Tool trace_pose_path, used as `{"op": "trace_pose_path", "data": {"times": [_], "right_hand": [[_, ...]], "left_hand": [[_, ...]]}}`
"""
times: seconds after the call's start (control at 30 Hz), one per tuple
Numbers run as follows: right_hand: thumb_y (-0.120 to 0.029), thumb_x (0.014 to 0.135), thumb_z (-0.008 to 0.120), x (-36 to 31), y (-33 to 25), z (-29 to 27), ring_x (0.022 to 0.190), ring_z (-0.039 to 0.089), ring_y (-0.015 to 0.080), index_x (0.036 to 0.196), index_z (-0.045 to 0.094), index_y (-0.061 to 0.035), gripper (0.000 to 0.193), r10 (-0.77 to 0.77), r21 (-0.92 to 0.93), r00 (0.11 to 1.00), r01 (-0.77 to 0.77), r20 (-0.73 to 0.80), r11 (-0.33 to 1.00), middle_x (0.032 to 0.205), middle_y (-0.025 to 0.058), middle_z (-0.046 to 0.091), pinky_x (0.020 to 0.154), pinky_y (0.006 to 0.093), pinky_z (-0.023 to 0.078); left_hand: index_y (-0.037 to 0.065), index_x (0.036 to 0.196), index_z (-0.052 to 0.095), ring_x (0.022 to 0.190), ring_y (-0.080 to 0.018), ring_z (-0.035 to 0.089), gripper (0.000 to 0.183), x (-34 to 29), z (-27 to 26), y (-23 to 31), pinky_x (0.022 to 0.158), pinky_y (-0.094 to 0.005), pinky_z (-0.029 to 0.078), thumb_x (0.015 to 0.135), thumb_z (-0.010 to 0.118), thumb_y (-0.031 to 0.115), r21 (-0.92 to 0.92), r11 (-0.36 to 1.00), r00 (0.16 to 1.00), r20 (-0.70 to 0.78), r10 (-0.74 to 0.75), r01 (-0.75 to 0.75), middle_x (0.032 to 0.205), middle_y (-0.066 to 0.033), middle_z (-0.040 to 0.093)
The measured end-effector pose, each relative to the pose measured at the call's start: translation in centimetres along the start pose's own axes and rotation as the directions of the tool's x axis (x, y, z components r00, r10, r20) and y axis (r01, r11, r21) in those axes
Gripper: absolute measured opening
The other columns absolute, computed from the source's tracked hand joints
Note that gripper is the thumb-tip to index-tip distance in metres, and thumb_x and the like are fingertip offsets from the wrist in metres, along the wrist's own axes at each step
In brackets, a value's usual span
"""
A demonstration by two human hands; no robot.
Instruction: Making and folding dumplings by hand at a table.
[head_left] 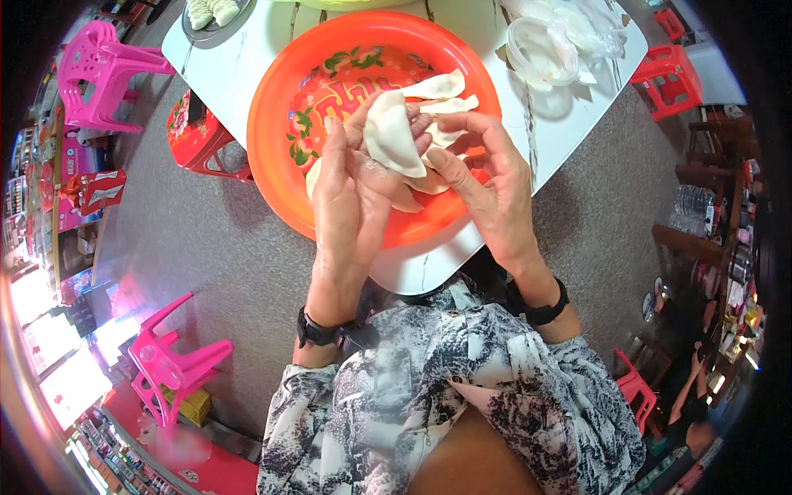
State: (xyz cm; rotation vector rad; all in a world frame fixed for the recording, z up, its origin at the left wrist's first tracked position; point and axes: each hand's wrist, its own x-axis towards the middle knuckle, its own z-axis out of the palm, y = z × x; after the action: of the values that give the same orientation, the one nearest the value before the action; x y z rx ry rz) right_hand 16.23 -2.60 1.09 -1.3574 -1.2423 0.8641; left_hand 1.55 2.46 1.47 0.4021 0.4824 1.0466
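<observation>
A half-moon dumpling (pixel 391 136) of pale dough rests in my left hand (pixel 353 186). The palm faces up, with the fingers behind the dumpling and the thumb raised at its left. Close by on the right is my right hand (pixel 491 181), its fingers bent and thumb apart from the index finger, with nothing seen between them. Below both hands stands a round orange basin (pixel 285 194) with a printed flower pattern. Several flat pale dough pieces (pixel 437 87) lie along the basin's right side and bottom, partly hidden by my hands.
The basin sits on a white marbled table (pixel 569 124). At the table's far right are a clear plastic tub (pixel 540 54) and plastic bags (pixel 590 29). A plate of dumplings (pixel 216 15) stands far left. Pink chairs (pixel 177 355) and red stools (pixel 672 82) surround the table.
</observation>
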Motion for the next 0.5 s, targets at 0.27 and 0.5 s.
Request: {"op": "trace_pose_path", "data": {"times": [0.27, 0.5], "right_hand": [[-0.025, 0.090, 0.068, -0.3, -0.1, 1.2, 0.071, 0.055, 0.0073, 0.096, 0.062, 0.0007, 0.027, 0.191, 0.289, 0.969, -0.230, 0.156, 0.929, 0.081, 0.0041, 0.064, 0.065, 0.0234, 0.047], [-0.027, 0.097, 0.058, 0.4, 0.5, 1.8, 0.069, 0.054, 0.0061, 0.091, 0.062, 0.0015, 0.029, 0.178, 0.168, 0.975, -0.199, 0.130, 0.965, 0.078, 0.0035, 0.060, 0.059, 0.0253, 0.046]], "left_hand": [[-0.006, 0.138, 0.035, 0.129, -0.0330, 0.046, 0.051, 0.8, 0.2, -0.4, 0.111, -0.0450, 0.037, 0.104, 0.037, 0.032, -0.076, 0.993, 0.994, -0.075, 0.080, -0.085, 0.135, -0.0218, 0.047], [-0.004, 0.139, 0.036, 0.128, -0.0307, 0.047, 0.049, 0.7, -0.1, -0.9, 0.110, -0.0431, 0.037, 0.103, 0.041, 0.030, -0.032, 0.990, 0.988, -0.078, 0.137, -0.140, 0.134, -0.0190, 0.049]]}}
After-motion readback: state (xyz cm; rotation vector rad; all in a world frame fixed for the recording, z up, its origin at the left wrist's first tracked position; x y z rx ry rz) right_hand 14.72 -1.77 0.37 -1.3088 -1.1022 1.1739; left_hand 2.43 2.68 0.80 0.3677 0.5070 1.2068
